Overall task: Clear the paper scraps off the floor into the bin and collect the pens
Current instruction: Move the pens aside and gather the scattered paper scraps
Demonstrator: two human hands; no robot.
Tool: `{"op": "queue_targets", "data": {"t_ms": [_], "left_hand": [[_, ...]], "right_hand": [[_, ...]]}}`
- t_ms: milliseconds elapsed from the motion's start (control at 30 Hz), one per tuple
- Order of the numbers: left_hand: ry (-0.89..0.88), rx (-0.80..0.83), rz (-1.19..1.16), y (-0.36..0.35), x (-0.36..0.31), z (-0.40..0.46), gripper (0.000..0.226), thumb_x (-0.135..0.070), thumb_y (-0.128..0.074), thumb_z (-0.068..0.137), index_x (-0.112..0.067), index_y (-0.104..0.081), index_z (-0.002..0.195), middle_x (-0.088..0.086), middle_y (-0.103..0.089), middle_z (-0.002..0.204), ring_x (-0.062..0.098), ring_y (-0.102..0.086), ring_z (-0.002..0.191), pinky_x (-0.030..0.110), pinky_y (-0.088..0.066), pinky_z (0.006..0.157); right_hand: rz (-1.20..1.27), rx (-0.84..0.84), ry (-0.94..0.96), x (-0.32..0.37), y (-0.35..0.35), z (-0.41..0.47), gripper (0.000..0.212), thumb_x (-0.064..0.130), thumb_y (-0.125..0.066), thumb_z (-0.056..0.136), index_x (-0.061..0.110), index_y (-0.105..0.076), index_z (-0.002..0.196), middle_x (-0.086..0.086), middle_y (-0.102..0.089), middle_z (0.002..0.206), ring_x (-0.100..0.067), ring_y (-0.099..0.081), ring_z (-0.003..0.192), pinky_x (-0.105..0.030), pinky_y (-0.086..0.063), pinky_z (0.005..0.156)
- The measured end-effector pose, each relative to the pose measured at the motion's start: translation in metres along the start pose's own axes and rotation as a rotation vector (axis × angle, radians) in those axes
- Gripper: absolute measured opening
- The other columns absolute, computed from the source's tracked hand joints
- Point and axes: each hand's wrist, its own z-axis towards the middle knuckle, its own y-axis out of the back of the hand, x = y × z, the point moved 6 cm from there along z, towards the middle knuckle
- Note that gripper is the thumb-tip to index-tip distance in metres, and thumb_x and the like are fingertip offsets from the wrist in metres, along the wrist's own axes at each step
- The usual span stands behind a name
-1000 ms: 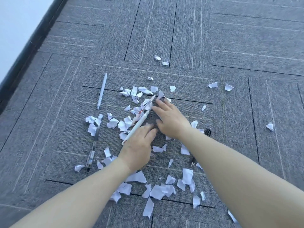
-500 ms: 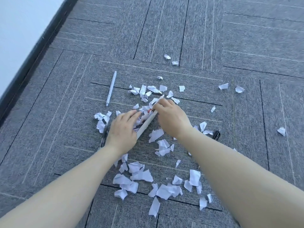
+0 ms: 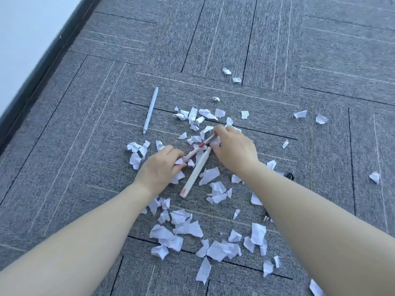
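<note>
White paper scraps [image 3: 188, 228] lie scattered over the grey carpet [image 3: 235, 39]. A thin pale pen with a red band [image 3: 199, 147] runs between my two hands. My right hand [image 3: 234, 149] pinches its upper end, and my left hand [image 3: 159, 167] curls its fingers round the lower end, with a scrap among them. A thick cream pen [image 3: 195, 171] lies slanted between my hands, its top touching my right thumb. A white pen [image 3: 150, 110] lies apart at the upper left. A black pen [image 3: 290, 175] shows partly beside my right forearm. No bin is in view.
A white wall with a dark skirting board [image 3: 42, 54] runs along the left edge. Stray scraps lie far right [image 3: 374, 177] and at the top [image 3: 226, 71]. Bare carpet stretches beyond the scraps at the top and right.
My left hand slid up and left from the thick cream pen to the thin pen's lower end. The thin red-banded pen has come apart from the thick pen, which lies uncovered on the carpet.
</note>
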Motion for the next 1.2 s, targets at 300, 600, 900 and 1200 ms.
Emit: {"op": "queue_targets", "data": {"t_ms": [300, 600, 900, 1200], "left_hand": [[0.211, -0.106, -0.05, 0.014, 0.018, 0.001, 0.012, -0.021, -0.05, 0.094, -0.015, -0.057, 0.102, 0.0, -0.054, 0.099, 0.019, -0.059, 0.076, 0.035, -0.052, 0.055], [-0.174, 0.175, 0.359, -0.011, -0.028, 0.088, 0.065, -0.032, -0.041, 0.092, -0.036, -0.01, 0.148, 0.001, -0.007, 0.159, 0.028, -0.009, 0.144, 0.049, -0.012, 0.115], [-0.176, 0.043, 0.226, -0.01, -0.018, 0.111, 0.029, -0.021, -0.043, 0.093, -0.009, -0.055, 0.117, 0.012, -0.055, 0.119, 0.032, -0.047, 0.108, 0.045, -0.039, 0.094], [-0.145, -0.11, -0.043, 0.009, 0.007, 0.015, 0.008, -0.005, -0.054, 0.079, -0.009, -0.06, 0.076, 0.002, -0.055, 0.078, 0.022, -0.047, 0.076, 0.039, -0.042, 0.069]], "right_hand": [[0.141, -0.025, 0.008, 0.009, -0.003, 0.006, 0.022, -0.006, -0.044, 0.088, 0.014, -0.048, 0.097, -0.004, -0.05, 0.093, -0.028, -0.051, 0.067, -0.043, -0.05, 0.058], [0.11, -0.171, -0.108, -0.002, 0.021, 0.014, 0.027, 0.008, -0.043, 0.09, 0.017, -0.054, 0.114, -0.005, -0.052, 0.111, -0.026, -0.049, 0.103, -0.036, -0.043, 0.068], [-0.082, 0.23, 0.037, -0.01, -0.006, 0.052, 0.058, 0.023, -0.046, 0.097, 0.028, -0.023, 0.151, 0.001, -0.011, 0.162, -0.031, -0.005, 0.148, -0.046, -0.012, 0.119], [-0.065, -0.132, 0.267, -0.042, 0.016, -0.029, 0.017, 0.002, -0.059, 0.088, 0.007, -0.07, 0.1, -0.006, -0.068, 0.105, -0.029, -0.061, 0.098, -0.044, -0.057, 0.066]]}}
